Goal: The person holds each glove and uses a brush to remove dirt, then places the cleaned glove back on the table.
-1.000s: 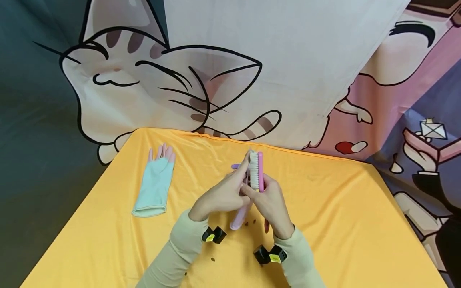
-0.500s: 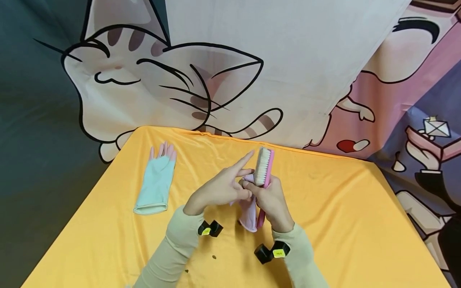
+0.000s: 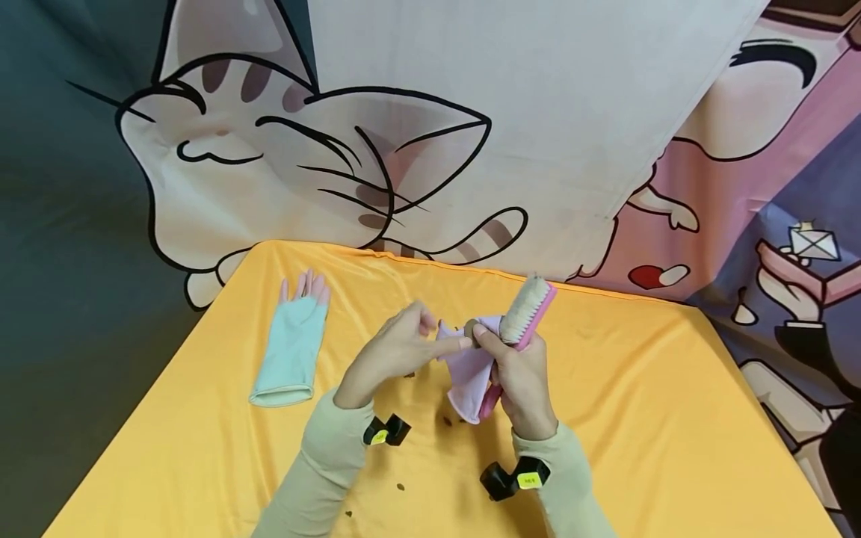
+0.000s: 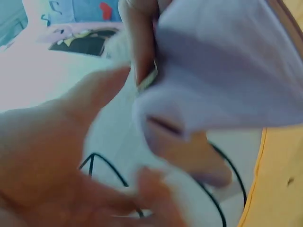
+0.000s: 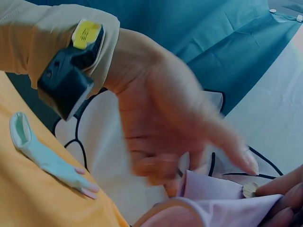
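My right hand [image 3: 526,381] grips a pink scrub brush [image 3: 528,314] with pale bristles pointing up and left. The same hand pinches a lilac rubber glove [image 3: 468,373], whose cuff hangs down over the lower end of the brush. By the right thumb, a small brownish flake [image 5: 248,190] lies against the glove. My left hand [image 3: 397,345] is just left of the glove, its thumb stretched toward the flake and its other fingers loosely bent. Nothing is held in it. In the left wrist view, the glove [image 4: 218,71] fills the upper right, and the left fingers are blurred.
A mint-green rubber glove with pink fingers [image 3: 289,347] lies flat on the yellow cloth [image 3: 639,418] at the left. Several small dark bits [image 3: 400,486] are scattered on the cloth below the hands. A printed cat backdrop [image 3: 403,164] stands behind the table.
My right hand has tilted the brush to the right and brought the lilac glove along. My left hand has drawn back to the left, away from the glove. The brownish flake now shows.
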`<state>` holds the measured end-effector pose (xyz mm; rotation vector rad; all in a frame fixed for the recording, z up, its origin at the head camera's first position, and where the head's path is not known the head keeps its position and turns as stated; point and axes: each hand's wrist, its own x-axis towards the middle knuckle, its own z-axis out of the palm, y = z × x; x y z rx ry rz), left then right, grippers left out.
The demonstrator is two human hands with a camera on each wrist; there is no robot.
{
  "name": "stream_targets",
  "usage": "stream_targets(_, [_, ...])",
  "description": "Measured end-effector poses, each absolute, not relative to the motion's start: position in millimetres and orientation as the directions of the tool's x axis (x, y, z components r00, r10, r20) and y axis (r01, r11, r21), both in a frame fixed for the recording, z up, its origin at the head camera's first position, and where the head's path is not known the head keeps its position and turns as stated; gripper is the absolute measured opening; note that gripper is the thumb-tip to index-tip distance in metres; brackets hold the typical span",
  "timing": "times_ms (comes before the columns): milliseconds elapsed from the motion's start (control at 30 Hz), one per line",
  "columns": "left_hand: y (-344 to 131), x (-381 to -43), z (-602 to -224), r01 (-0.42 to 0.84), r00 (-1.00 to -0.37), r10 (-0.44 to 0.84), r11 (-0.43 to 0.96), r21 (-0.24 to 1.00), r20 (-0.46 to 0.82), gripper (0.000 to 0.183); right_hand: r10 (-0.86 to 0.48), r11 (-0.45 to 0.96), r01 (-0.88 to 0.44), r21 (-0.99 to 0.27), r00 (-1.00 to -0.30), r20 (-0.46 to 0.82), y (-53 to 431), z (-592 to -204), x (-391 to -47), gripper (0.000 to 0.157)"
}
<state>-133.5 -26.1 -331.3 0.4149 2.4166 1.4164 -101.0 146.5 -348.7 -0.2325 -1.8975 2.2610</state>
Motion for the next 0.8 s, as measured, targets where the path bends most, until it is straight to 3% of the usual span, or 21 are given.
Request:
stream_targets(100, [-30.1, -133.3, -334.0, 0.074, -0.828, 0.486, 0.590, 0.804, -0.280, 0.056, 0.242, -0.173, -0.062, -0.983, -0.970, 0.018, 146.0, -347.1, -99.7, 0.024])
stream_targets(167, [-31.4, -134.6, -337.1, 0.118, -0.745, 0.592, 0.572, 0.812, -0.309, 0.048, 0.238, -0.177, -0.067, -0.982, -0.971, 0.023, 145.6, -345.9, -98.4, 0.025])
stream_targets(300, [-30.5, -139.9, -342.5, 0.204, -0.646, 0.743, 0.388, 0.899, -0.174, 0.035, 0.223, -0.192, -0.070, -0.979, -0.975, 0.026, 144.7, -343.5, -95.6, 0.025])
stream_targets(433, [-29.2, -143.1, -343.8, 0.216, -0.658, 0.753, 0.198, 0.956, -0.007, 0.049, 0.231, -0.210, -0.071, -0.975, -0.973, 0.021, 143.3, -341.7, -93.1, 0.026])
stream_targets(600, [-27.0, -140.0, -340.5, 0.076, -0.750, 0.654, 0.240, 0.968, -0.103, 0.093, 0.238, -0.237, -0.087, -0.968, -0.971, 0.029, 142.4, -339.9, -91.7, 0.025])
stream_targets(667, [-26.8, -138.1, -339.4, 0.017, -0.773, 0.612, 0.283, 0.959, -0.167, 0.088, 0.241, -0.248, -0.100, -0.963, -0.970, 0.039, 142.4, -339.4, -91.5, 0.026])
stream_targets(800, [-28.8, -135.5, -338.4, 0.001, -0.771, 0.589, 0.381, 0.925, -0.242, 0.057, 0.253, -0.267, -0.111, -0.957, -0.967, 0.041, 142.5, -338.7, -90.6, 0.026])
